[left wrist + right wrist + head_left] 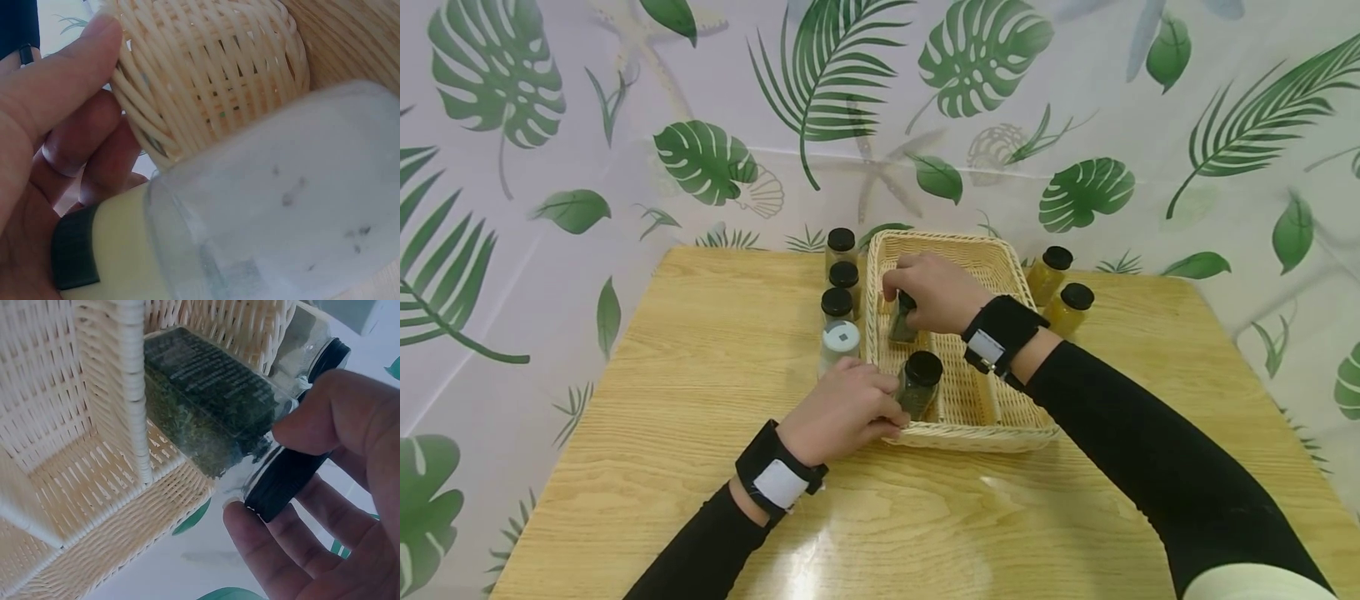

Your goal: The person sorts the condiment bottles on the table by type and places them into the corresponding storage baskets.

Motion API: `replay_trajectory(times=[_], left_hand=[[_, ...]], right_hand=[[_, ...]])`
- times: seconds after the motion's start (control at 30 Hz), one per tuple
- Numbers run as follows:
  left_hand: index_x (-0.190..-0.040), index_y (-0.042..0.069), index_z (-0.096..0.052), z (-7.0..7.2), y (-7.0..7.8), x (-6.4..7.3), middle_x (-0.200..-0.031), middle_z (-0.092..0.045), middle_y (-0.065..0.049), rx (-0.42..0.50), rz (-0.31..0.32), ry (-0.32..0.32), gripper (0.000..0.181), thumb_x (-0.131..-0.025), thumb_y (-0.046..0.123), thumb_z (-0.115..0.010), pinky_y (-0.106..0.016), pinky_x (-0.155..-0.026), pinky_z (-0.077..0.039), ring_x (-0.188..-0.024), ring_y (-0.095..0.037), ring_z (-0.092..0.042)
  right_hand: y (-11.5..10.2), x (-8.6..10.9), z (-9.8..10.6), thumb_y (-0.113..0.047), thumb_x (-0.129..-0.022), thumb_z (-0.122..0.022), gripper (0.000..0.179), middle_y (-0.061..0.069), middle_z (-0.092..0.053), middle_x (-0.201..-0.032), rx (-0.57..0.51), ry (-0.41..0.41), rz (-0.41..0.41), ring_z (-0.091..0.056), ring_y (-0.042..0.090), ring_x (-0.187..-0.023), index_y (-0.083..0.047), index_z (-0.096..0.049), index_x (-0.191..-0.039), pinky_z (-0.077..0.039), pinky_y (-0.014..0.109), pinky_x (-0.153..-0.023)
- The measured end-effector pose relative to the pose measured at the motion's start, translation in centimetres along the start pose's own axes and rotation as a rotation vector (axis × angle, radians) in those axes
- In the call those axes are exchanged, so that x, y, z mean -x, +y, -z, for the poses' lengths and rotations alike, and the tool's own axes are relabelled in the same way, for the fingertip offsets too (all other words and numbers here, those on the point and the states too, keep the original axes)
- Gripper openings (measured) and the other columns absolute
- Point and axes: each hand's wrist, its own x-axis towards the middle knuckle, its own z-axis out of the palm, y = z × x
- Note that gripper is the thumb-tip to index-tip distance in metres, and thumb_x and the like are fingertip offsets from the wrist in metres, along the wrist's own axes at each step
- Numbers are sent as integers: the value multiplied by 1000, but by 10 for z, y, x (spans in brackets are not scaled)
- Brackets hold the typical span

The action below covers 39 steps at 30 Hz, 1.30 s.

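Observation:
My right hand [943, 296] holds a glass jar of dried green herbs [200, 400] by its black lid, thumb on one side and fingers on the other. This jar stands low in the left compartment of a wicker basket [977, 438]. Nearer the front of that compartment is a second black-lidded jar [920, 385]. At the basket's front left corner, my left hand [842, 410] grips the rim. Close by the left hand, a jar of white powder [294, 206] with a pale cap stands outside the basket.
Left of the basket, several black-lidded jars [837, 304] stand in a row behind the pale-capped one. Two jars with yellow contents [1066, 312] are on its right. Dividers split the basket into compartments. The wooden table [715, 350] meets a leaf-print cloth at the back.

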Motion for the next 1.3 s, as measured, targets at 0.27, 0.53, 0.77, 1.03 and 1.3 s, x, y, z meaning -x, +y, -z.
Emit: replay_trajectory(times=[0.27, 0.53, 0.77, 1.03, 1.3], left_hand=[[-85, 32, -76, 1, 1, -1, -68, -43, 15, -3, 4, -7, 8, -78, 37, -74, -33, -76, -36, -74, -4, -48], [-85, 32, -76, 2, 0, 0, -68, -43, 14, -18, -9, -3, 8, -78, 36, -75, -34, -77, -36, -74, -6, -49], [-85, 32, -76, 2, 0, -1, -69, -42, 14, -22, -13, -10, 7, -78, 35, -75, -34, -78, -36, -75, -7, -49], [-85, 33, -75, -1, 0, -1, -70, -43, 15, -35, -18, -13, 7, -78, 36, -75, -34, -78, -36, -76, -8, -49], [-85, 32, -76, 0, -1, 0, -69, -42, 15, -26, -11, -6, 8, -78, 37, -74, -33, -77, -35, -75, -6, -47]], right_hand=[[1, -2, -4, 2, -65, -66, 35, 4, -57, -88, -7, -3, 7, -49, 18, -73, -16, -65, -95, -43, 33, -64], [1, -5, -5, 0, -67, -68, 32, 4, -58, -89, -11, -10, 5, -49, 19, -75, -16, -66, -96, -43, 34, -65], [1, -7, -6, 0, -67, -68, 32, 4, -59, -89, -14, -19, -7, -50, 18, -73, -16, -66, -95, -44, 34, -65], [3, -6, -9, -1, -66, -68, 32, 4, -57, -89, 1, -27, -22, -48, 20, -73, -16, -65, -95, -43, 35, -66], [3, -7, -11, 1, -66, -67, 34, 5, -59, -90, -5, -18, -4, -50, 19, -74, -15, -67, -96, -44, 35, -65]])
